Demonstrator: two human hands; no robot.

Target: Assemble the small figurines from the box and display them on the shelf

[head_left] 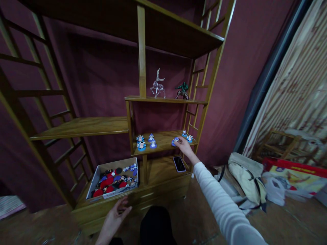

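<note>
My right hand reaches out to the low shelf of a wooden display rack, its fingers closed round a small figure on a blue base. Two more blue-based figures stand just right of it, and several are grouped at the shelf's left end. My left hand hovers low in front of the rack's bottom ledge, fingers loosely curled and apart, holding nothing. Just above it sits an open cardboard box with several red, dark and blue figures inside.
A phone lies face up on the bottom ledge under the shelf. A clear glass figurine and a dark green figurine stand on the higher shelf. Bags, a plastic bag and a red box lie on the floor at right.
</note>
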